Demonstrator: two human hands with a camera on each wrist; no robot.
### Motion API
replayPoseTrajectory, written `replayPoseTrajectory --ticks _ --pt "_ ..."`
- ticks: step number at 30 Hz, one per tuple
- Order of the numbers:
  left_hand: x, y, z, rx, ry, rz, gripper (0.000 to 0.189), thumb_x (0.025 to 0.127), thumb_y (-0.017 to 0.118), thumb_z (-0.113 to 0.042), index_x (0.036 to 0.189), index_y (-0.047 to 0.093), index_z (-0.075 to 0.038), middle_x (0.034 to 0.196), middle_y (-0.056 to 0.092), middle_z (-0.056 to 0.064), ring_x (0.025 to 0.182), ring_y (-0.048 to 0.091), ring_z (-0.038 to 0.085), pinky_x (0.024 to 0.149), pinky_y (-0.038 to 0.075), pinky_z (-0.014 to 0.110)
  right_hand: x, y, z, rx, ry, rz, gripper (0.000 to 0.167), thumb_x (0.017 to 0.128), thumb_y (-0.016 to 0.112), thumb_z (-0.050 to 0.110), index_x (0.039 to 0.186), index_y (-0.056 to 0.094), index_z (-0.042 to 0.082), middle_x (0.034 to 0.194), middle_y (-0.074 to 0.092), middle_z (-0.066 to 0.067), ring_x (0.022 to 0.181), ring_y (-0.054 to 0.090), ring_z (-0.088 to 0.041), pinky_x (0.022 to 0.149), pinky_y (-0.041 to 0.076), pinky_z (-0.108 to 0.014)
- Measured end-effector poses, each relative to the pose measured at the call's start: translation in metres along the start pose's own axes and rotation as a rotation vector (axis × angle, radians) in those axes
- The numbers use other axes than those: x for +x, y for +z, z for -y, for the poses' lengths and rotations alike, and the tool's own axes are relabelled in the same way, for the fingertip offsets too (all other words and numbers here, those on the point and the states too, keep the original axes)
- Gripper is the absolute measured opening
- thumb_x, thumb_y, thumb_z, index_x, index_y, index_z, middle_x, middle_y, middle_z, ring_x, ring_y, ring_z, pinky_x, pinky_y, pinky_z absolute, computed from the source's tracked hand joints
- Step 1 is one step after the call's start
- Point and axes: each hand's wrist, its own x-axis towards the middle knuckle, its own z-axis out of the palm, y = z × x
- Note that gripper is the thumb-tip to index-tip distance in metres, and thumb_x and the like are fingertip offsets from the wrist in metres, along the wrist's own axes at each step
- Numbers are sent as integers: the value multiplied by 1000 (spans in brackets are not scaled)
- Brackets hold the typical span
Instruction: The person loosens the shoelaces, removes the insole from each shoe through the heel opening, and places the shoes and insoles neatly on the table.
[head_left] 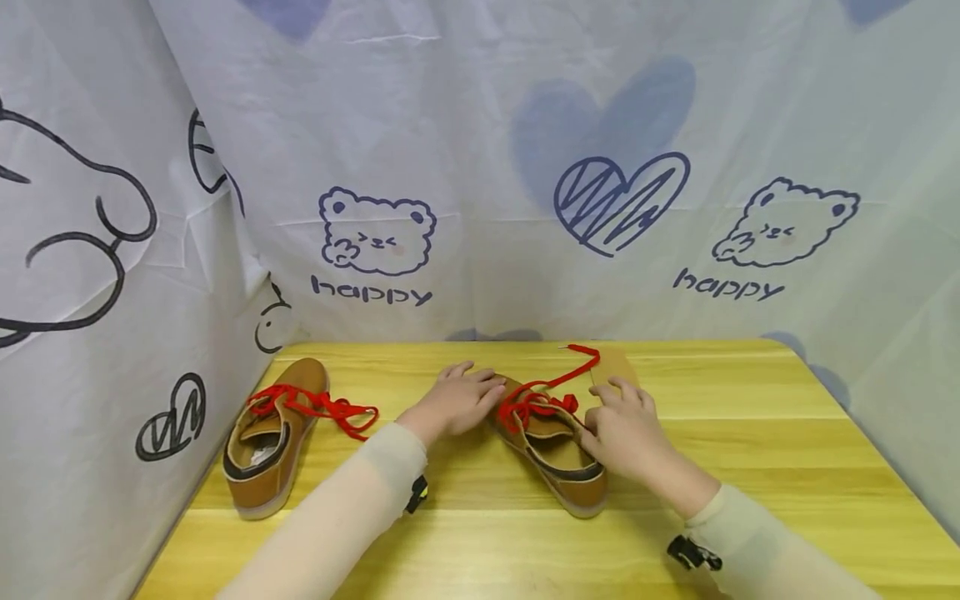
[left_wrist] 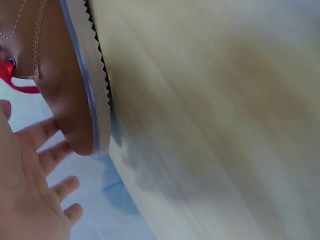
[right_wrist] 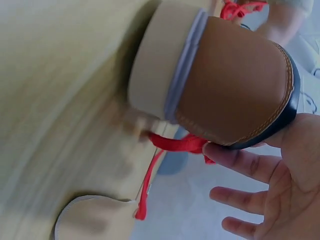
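A brown shoe (head_left: 558, 471) with red laces (head_left: 536, 406) lies on the table, its toe angled away to the left. My left hand (head_left: 461, 400) is at the toe; its spread, fairly straight fingers (left_wrist: 55, 157) reach the toe tip in the left wrist view. At the shoe's opening, my right hand (head_left: 626, 433) holds the side of the dark-edged collar. The right thumb is partly hidden behind the collar, while the index finger (right_wrist: 240, 160) lies outside and the other fingers spread free. One loose lace end stretches back past the shoe.
A second brown shoe (head_left: 258, 483) with red laces stands at the table's left edge. Behind the right hand lies a flat tan piece (right_wrist: 95, 220) with a rounded end. White printed cloth (head_left: 480, 167) hangs along the back and sides of the wooden table (head_left: 480, 550).
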Motion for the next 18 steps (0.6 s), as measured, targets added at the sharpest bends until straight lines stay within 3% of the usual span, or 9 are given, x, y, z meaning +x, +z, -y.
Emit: replayPoseTrajectory --ticks 5,8,13,18 --pt "-21 -2 -2 113 1 -27 54 108 26 -50 152 47 -26 155 44 5 146 27 41 120 16 54 7 -1 -5 12 6 23 17 92 72 24 75 73 24 141 53 -19 139 29 -48 103 26 -72" --pt "-27 -2 -4 127 -14 -39 55 108 27 -51 151 49 -26 153 47 5 146 29 40 119 18 55 9 -4 -6 15 8 39 16 92 72 26 76 74 24 141 53 -20 139 29 -48 104 26 -73" --pt "-15 -1 -3 38 -23 -66 55 108 28 -50 154 42 -24 156 43 5 148 25 39 119 16 56 6 -17 -6 -9 61 90 29 92 70 35 66 66 23 143 51 -22 139 28 -49 104 27 -72" --pt "-1 -1 3 -39 -24 -15 52 109 32 -45 155 42 -22 157 41 3 149 22 38 120 13 56 2 -26 -4 -69 95 169 41 91 69 40 57 58 19 136 57 -21 135 34 -49 103 32 -70"
